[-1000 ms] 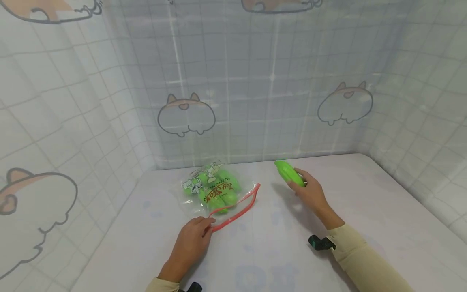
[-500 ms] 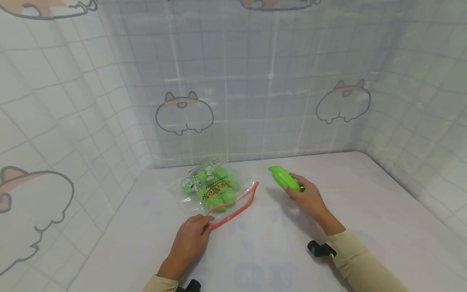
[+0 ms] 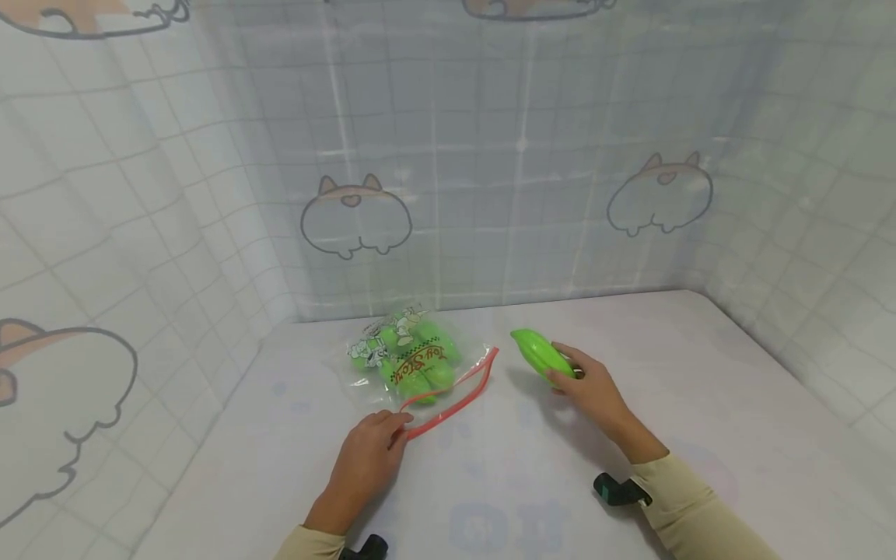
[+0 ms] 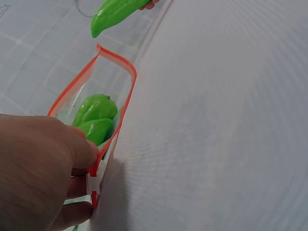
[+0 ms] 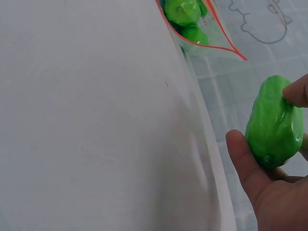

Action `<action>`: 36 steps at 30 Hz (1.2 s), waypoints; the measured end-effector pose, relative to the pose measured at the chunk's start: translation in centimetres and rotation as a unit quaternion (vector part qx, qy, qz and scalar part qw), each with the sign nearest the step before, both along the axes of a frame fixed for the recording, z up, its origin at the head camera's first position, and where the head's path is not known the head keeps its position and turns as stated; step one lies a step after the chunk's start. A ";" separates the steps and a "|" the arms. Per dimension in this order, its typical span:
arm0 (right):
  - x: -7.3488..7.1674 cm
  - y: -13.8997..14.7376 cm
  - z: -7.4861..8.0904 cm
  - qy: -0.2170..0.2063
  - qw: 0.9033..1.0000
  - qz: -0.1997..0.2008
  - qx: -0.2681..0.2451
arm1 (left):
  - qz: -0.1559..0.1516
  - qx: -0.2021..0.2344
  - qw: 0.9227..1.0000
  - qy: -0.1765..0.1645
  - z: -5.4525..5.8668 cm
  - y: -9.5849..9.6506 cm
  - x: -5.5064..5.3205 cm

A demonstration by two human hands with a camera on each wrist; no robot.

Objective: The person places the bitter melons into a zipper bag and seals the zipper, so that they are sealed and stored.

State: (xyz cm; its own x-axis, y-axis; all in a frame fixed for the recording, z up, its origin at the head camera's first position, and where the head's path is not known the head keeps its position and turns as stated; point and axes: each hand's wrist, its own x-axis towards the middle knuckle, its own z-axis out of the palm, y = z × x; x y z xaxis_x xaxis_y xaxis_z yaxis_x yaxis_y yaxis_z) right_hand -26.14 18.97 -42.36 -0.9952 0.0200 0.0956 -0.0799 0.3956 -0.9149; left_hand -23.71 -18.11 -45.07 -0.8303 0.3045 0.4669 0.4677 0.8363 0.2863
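A clear zip bag (image 3: 402, 362) with a red seal strip (image 3: 451, 397) lies on the white table (image 3: 700, 404), holding several green toy peppers (image 4: 95, 118). My left hand (image 3: 367, 459) pinches the near end of the red strip by its white slider (image 4: 94, 185), and the bag mouth gapes. My right hand (image 3: 595, 389) grips a loose green toy pepper (image 3: 540, 354) just above the table, right of the bag mouth. In the right wrist view the pepper (image 5: 274, 122) sits between thumb and fingertip, with the bag (image 5: 197, 29) beyond it.
Translucent curtain walls printed with a grid and cartoon animals (image 3: 357, 218) close in the table at the back, left and right. Black wrist straps (image 3: 619, 490) show at both sleeves.
My right hand has carried the green pepper left and slightly down, closer to the bag mouth. My left hand has kept its pinch on the red strip.
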 end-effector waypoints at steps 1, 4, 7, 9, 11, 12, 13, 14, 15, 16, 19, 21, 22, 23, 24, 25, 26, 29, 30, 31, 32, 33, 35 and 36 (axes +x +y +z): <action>0.1 -0.1 0.0 -0.001 1.000 0.002 -0.003 | 0.000 0.000 1.000 0.001 0.0 0.0 0.0; 0.4 -0.3 -0.1 -0.005 1.000 0.005 -0.003 | 0.002 0.002 1.000 0.002 -0.1 -0.1 0.1; 0.7 -0.6 -0.2 -0.001 1.000 0.003 0.008 | 0.000 0.005 1.000 0.005 -0.1 0.0 0.0; 0.9 -0.7 -0.2 0.001 1.000 0.006 0.013 | -0.001 0.007 1.000 0.007 0.0 0.0 0.0; 1.1 -0.8 -0.3 -0.002 1.000 0.013 0.018 | -0.002 0.008 1.000 0.009 0.0 0.0 0.0; 1.3 -0.8 -0.3 -0.004 1.000 0.018 0.017 | -0.002 0.009 1.000 0.008 0.0 0.1 0.1; 1.3 -0.9 -0.3 -0.006 1.000 0.024 0.017 | -0.001 0.009 1.000 0.009 0.0 0.1 0.1; 1.4 -0.9 -0.3 -0.012 0.999 0.030 0.017 | -0.001 0.008 1.000 0.010 0.0 0.1 0.1; 1.5 -0.8 -0.4 -0.014 0.999 0.035 0.019 | -0.001 0.008 1.000 0.010 0.0 0.1 0.1; 1.5 -0.8 -0.5 -0.017 0.999 0.040 0.022 | -0.001 0.006 1.000 0.010 0.1 0.2 0.2; 1.7 -0.7 -0.6 -0.019 0.998 0.050 0.021 | -0.001 0.002 1.000 0.009 0.2 0.3 0.2; 1.7 -0.7 -0.6 -0.020 0.998 0.057 0.021 | -0.002 0.001 1.000 0.010 0.2 0.4 0.2; 1.8 -0.7 -0.6 -0.020 0.998 0.062 0.022 | -0.003 0.000 1.000 0.011 0.2 0.4 0.2; 1.8 -0.7 -0.6 -0.020 0.997 0.065 0.023 | -0.004 0.002 1.000 0.013 0.2 0.4 0.2; 1.8 -0.7 -0.6 -0.021 0.997 0.070 0.023 | -0.005 0.004 1.000 0.016 0.2 0.4 0.2; 1.8 -0.7 -0.6 -0.022 0.997 0.074 0.024 | -0.006 0.006 1.000 0.019 0.1 0.3 0.2; 1.8 -0.8 -0.6 -0.020 0.996 0.078 0.028 | -0.007 0.007 1.000 0.023 0.1 0.3 0.2; 1.9 -1.0 -0.5 -0.016 0.996 0.088 0.027 | -0.008 0.010 1.000 0.027 0.0 0.2 0.2; 2.0 -1.0 -0.4 -0.014 0.995 0.091 0.024 | -0.008 0.010 1.000 0.029 0.0 0.2 0.2; 2.0 -1.0 -0.4 -0.011 0.995 0.095 0.023 | -0.008 0.011 0.999 0.030 0.0 0.2 0.2; 2.0 -1.1 -0.3 -0.009 0.995 0.097 0.022 | -0.008 0.011 0.999 0.031 0.0 0.2 0.2; 2.0 -1.2 -0.3 -0.009 0.995 0.100 0.018 | -0.008 0.011 0.999 0.034 0.1 0.2 0.2; 1.9 -1.3 -0.3 -0.009 0.994 0.103 0.020 | -0.010 0.012 0.999 0.039 0.1 0.2 0.2; 1.9 -1.4 -0.3 -0.010 0.994 0.105 0.020 | -0.011 0.012 0.999 0.042 0.1 0.2 0.2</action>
State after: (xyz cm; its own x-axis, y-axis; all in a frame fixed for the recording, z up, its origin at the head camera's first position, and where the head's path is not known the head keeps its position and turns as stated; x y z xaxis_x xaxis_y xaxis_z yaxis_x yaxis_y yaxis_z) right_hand -24.28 17.61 -42.69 -0.9788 -0.1914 0.0722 -0.1463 0.4087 -0.9009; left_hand -23.47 -17.95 -44.97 -0.7812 0.3095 0.5421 0.5086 0.8191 0.2654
